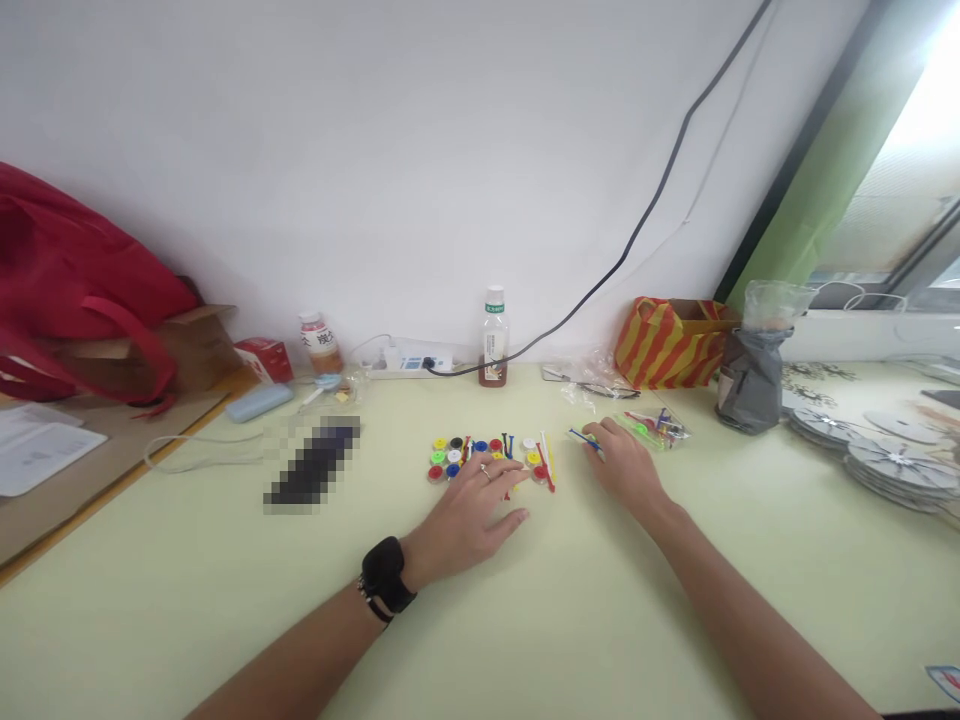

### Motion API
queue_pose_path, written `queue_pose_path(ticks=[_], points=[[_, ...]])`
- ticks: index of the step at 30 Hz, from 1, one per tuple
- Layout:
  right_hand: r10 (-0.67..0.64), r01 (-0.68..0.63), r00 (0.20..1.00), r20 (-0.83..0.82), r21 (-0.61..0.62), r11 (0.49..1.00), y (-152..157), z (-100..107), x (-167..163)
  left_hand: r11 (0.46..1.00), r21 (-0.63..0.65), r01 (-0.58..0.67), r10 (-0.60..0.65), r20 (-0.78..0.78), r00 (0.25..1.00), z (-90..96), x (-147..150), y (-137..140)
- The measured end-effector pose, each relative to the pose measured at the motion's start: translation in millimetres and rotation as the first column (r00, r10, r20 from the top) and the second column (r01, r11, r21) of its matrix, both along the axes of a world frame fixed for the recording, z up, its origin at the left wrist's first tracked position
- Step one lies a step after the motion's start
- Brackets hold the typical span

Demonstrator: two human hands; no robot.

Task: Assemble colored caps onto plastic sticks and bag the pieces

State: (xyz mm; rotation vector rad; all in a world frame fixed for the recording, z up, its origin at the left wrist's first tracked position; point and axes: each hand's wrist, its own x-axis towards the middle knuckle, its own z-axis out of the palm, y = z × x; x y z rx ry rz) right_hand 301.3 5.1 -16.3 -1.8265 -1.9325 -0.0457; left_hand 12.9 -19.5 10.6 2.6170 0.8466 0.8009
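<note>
Small round plastic pieces in red, yellow, green, white, black and blue lie in rows on the table, a red disc [436, 474] at the near left. Thin coloured plastic sticks lie among them, including a white stick [545, 452]. My left hand [476, 510], with a ring and a black watch, spreads its fingers over these rows and hides part of them. To the right, my right hand [622, 462] curls its fingers round a thin blue stick [583, 437]; something greenish shows near the fingertips. Beside that hand lies a clear bag [664, 428] with more coloured pieces.
A bottle of brown liquid [493, 345] and a power strip [405, 360] stand along the wall. A black cable [634, 235] hangs down to the strip. At right are a striped bag [667, 345], a grey bag [752, 380] and stacked discs [900, 465]; at left, a red bag [82, 260].
</note>
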Motion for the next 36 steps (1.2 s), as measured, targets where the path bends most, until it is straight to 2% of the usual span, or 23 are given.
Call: queue_pose_path(ticks=[4,6,13,16,21,24,28,32,36], points=[[0.291,-0.292,0.953,-0.085,0.002,0.956,-8.7,2.1,-24.8,0.997,0.012,0.077,-0.074,-0.151,0.986,-2.3,7.6,-4.2],[0.347,-0.351,0.934,-0.081,-0.038,0.936,-11.0,1.0,-35.2,0.996,-0.002,0.09,-0.089,-0.182,0.979,-3.7,10.1,-3.7],[0.32,-0.33,0.938,-0.13,-0.063,0.942,-6.7,-6.5,-40.1,0.992,-0.029,0.12,-0.123,-0.139,0.983,-3.2,11.7,-4.5],[0.333,-0.345,0.93,-0.155,-0.056,0.937,-6.8,-5.8,-38.9,0.993,-0.004,0.121,-0.12,-0.107,0.987,-2.3,12.3,-6.0],[0.427,-0.432,0.866,-0.261,0.04,0.901,-13.6,5.4,-37.4,0.992,0.085,0.09,-0.084,-0.068,0.994,-6.3,9.4,-3.0],[0.436,-0.424,0.835,-0.336,0.113,0.899,-17.5,13.5,-36.5,0.992,0.098,0.081,-0.076,-0.058,0.995,-8.1,6.3,0.0],[0.379,-0.385,0.754,-0.537,0.106,0.917,-21.9,22.0,-37.9,0.998,0.006,0.063,-0.063,-0.021,0.998,-4.9,4.1,-0.5],[0.283,-0.378,0.642,-0.713,0.027,0.925,-30.2,30.5,-42.9,0.984,-0.179,0.016,0.004,0.112,0.994,-2.2,3.9,-0.7],[0.252,-0.505,0.513,-0.821,-0.051,0.861,-40.3,36.7,-53.2,0.926,-0.375,0.038,0.077,0.287,0.955,-6.4,4.4,6.3]])
